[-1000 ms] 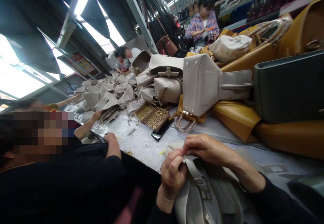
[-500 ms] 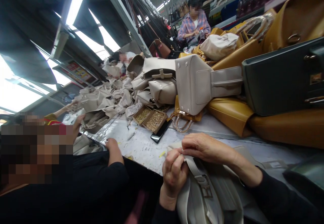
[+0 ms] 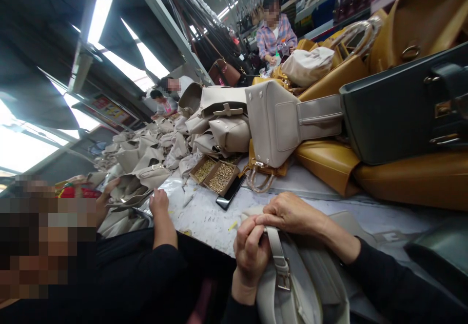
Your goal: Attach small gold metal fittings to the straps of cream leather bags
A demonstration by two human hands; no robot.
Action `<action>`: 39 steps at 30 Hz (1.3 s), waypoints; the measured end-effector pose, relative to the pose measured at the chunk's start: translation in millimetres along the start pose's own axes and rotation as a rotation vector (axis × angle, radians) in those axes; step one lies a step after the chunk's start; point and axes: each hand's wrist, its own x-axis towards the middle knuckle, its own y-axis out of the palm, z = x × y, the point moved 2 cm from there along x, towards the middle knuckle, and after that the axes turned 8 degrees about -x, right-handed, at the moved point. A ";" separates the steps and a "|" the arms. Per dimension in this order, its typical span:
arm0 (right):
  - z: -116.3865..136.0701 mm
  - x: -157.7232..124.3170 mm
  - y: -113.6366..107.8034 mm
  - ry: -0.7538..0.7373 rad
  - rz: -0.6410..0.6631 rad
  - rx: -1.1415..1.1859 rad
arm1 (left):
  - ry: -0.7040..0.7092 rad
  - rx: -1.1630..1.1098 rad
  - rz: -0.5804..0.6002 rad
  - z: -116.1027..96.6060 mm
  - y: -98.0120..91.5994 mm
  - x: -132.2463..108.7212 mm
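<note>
A pale grey handbag lies in front of me on the table, its top towards my hands. A strap with a metal buckle runs along it. My left hand is closed at the far end of the bag, fingers curled by the strap's end. Against it, my right hand pinches the same spot from above, thumb and fingers pressed together. Both hands grip the bag there; any small part between the fingertips is hidden.
Cardboard boxes of small brass-coloured hardware and a phone lie beyond my hands. Finished-looking pale, mustard and dark green bags stand behind. At left a co-worker's hand is beside a pale bag; other people sit farther back.
My hands stay together at the bag's end, the right fingers moving slightly closer to the left. The buckled strap has shifted left. The co-worker's hand at left has risen slightly.
</note>
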 end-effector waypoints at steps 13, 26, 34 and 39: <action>-11.2 0.0 -16.8 -0.103 0.015 0.555 | -0.036 -0.040 -0.004 1.4 -0.2 1.2; -8.9 0.7 -14.5 -0.071 0.048 0.372 | -0.046 -0.071 0.021 3.4 0.8 2.0; 2.7 2.7 -7.6 -0.158 -0.029 0.083 | -0.019 -0.030 0.024 2.3 1.4 -0.6; -1.0 5.3 -1.4 -0.092 0.002 0.127 | -0.032 -0.038 0.015 2.3 0.0 0.7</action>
